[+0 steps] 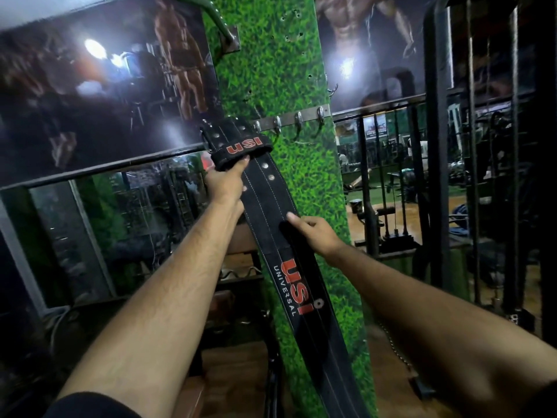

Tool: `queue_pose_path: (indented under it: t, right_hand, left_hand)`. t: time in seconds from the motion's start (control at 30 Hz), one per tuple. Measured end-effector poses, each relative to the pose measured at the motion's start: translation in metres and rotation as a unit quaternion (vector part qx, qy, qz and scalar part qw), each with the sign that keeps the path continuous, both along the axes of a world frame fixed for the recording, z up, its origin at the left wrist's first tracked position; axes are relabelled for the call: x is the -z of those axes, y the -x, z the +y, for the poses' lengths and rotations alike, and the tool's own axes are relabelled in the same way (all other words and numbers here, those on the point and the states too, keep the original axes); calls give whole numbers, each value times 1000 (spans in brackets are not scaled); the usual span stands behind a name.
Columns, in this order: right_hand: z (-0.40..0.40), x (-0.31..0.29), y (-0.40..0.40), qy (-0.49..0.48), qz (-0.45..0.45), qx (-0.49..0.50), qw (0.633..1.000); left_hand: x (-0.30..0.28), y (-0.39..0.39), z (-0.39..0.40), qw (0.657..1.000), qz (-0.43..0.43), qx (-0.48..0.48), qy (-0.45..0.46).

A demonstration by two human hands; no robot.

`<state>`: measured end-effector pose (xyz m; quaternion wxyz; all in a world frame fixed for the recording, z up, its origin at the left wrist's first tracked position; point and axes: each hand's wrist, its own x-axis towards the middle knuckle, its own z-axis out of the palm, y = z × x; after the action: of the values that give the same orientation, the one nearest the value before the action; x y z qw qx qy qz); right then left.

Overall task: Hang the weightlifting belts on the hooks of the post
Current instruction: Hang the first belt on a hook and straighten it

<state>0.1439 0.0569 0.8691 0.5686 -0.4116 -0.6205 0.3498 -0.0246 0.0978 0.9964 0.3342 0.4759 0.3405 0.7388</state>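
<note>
A green grass-patterned post (280, 86) runs down the frame's centre, with glossy bodybuilder posters (99, 86) to either side and dark gym machines (452, 176) at right. A metal hook rail (294, 117) crosses the post at mid-height; its right-hand hooks are bare. A black leather weightlifting belt (283, 236) with white stitching and rivets hangs slanting down from the rail's left end. It reads "USI UNIVERSAL" in red and white, and "USI" on its loop. The left hand (224, 182) pinches that loop; the right hand (313, 233) lies on the strap, fingers loosely curled.
</note>
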Motion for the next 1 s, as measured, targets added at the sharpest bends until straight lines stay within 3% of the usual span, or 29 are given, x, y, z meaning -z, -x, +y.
queue_pose_path:
  t: [0.13, 0.2, 0.3, 0.4, 0.57, 0.67, 0.77, 0.9, 1.0]
  right_hand:
    - [-2, -34, 23, -38, 131, -47, 989]
    - [-2, -51, 32, -72, 144, -47, 986]
    - [3, -69, 35, -106, 136, -12, 985]
    - [9, -72, 33, -132, 106, 42, 985]
    - [14, -65, 30, -168, 67, 126, 975]
    - [23, -62, 25, -169, 55, 180, 968]
    - [26, -51, 20, -149, 74, 183, 969]
    - [32, -34, 17, -103, 125, 166, 973]
    - [35, -43, 15, -81, 154, 131, 976]
  left_hand:
    - [9, 0, -2, 998, 35, 49, 7]
    - [10, 1, -4, 996, 58, 67, -3]
    - [14, -3, -13, 990, 104, 85, -34]
    - [31, -9, -21, 986, 70, 143, -55]
    - [103, -15, -36, 990, 110, 73, -44]
    - [164, -18, -53, 984, 149, 100, -14]
    - [204, -5, -50, 964, 154, 204, 71]
    - [213, 25, -19, 922, 242, 230, 196]
    - [168, 26, -24, 933, 204, 249, 163]
